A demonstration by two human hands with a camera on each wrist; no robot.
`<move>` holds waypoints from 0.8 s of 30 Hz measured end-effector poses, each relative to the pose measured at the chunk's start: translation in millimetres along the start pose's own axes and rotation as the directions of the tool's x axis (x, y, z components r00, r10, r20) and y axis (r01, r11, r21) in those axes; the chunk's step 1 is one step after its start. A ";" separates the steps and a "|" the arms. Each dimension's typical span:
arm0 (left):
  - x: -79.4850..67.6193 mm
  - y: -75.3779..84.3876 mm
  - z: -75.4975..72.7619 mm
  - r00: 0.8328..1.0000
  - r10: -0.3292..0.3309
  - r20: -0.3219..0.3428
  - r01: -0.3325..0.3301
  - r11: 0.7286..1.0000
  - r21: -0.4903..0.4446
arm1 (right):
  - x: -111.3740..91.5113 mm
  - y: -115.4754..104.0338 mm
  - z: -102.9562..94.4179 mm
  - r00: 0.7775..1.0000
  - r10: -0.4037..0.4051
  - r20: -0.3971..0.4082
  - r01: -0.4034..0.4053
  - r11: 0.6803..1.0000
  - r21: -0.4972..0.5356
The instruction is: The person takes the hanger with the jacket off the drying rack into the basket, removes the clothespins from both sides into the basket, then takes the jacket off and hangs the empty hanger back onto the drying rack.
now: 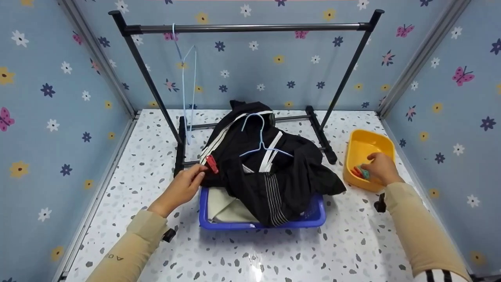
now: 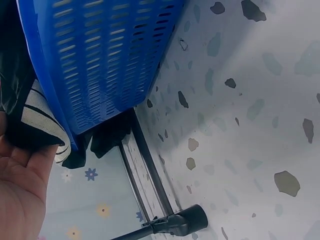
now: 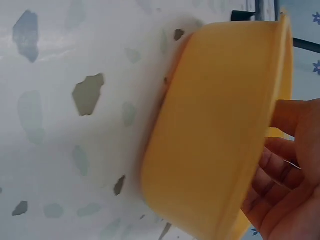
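A black garment with white stripes lies heaped over the blue basket. On it rests a light-blue wire hanger, its hook pointing up and its lower part hidden by cloth. My left hand pinches the garment's left edge beside a red clothespin, which is clipped to the cloth. In the left wrist view, its fingers hold the striped hem. My right hand reaches into the yellow tub, fingers loosely bent over green and red clothespins; its fingertips are partly hidden.
Behind the basket stands a black garment rack; another light-blue hanger hangs on its bar at the left. Pale cloth lies in the basket under the garment. Patterned walls enclose the speckled floor.
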State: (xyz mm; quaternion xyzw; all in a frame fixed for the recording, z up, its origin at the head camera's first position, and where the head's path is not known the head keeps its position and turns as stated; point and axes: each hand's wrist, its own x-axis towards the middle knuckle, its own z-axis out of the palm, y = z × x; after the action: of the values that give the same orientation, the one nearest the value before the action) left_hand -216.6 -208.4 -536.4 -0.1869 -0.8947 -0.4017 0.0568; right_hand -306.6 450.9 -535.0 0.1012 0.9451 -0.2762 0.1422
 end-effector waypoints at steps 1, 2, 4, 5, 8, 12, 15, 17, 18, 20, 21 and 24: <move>-0.1 0.4 0.0 1.000 0.002 -0.002 -0.002 1.000 0.002 | -0.5 -2.9 -1.8 1.000 -0.005 -0.004 0.005 1.000 0.009; -0.1 0.6 0.0 1.000 0.002 -0.002 -0.002 1.000 0.003 | -1.3 -6.0 -3.5 1.000 -0.010 -0.012 0.010 1.000 0.017; -0.1 0.7 0.2 1.000 0.004 -0.006 -0.004 1.000 0.007 | -4.7 -13.4 -5.9 0.999 -0.019 -0.025 0.020 0.999 0.036; -0.1 0.7 0.4 1.000 0.005 -0.007 -0.005 1.000 0.009 | -6.9 -17.2 -7.0 0.999 -0.027 -0.035 0.029 0.999 0.045; -0.1 0.0 0.8 1.000 0.006 -0.010 -0.006 1.000 0.016 | -11.4 -27.8 -9.8 0.997 -0.046 -0.060 0.051 0.996 0.078; 0.2 -0.2 1.8 1.000 -0.005 -0.012 0.006 1.000 0.022 | -18.6 -43.3 -14.3 0.993 -0.075 -0.096 0.085 0.990 0.111; 1.2 0.2 2.2 1.000 -0.009 -0.011 0.010 1.000 0.024 | -26.1 -57.7 -16.3 0.981 -0.132 -0.139 0.148 0.983 0.112; 1.6 0.5 2.0 1.000 -0.006 -0.011 0.007 1.000 0.027 | -32.1 -67.7 -16.8 0.970 -0.177 -0.169 0.197 0.974 0.109; 1.5 0.8 1.7 1.000 -0.003 -0.012 0.003 1.000 0.028 | -35.0 -72.9 -16.4 0.962 -0.201 -0.186 0.223 0.969 0.105; 1.5 0.4 1.5 1.000 -0.002 -0.012 0.002 1.000 0.031 | -41.0 -83.1 -15.3 0.948 -0.242 -0.208 0.266 0.959 0.098; 1.3 0.1 1.3 1.000 -0.003 -0.011 0.004 0.999 0.032 | -43.9 -87.8 -14.8 0.939 -0.263 -0.220 0.288 0.954 0.090; 1.5 -0.6 1.1 1.000 -0.009 -0.007 0.010 1.000 0.028 | -51.3 -102.0 -13.1 0.908 -0.329 -0.261 0.356 0.932 0.063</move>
State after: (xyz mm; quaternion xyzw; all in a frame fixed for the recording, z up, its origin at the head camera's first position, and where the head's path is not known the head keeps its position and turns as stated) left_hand -218.2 -207.6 -537.2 -0.1805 -0.9009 -0.3900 0.0604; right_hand -288.7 368.0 -457.4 -0.0253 0.9419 -0.3332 -0.0324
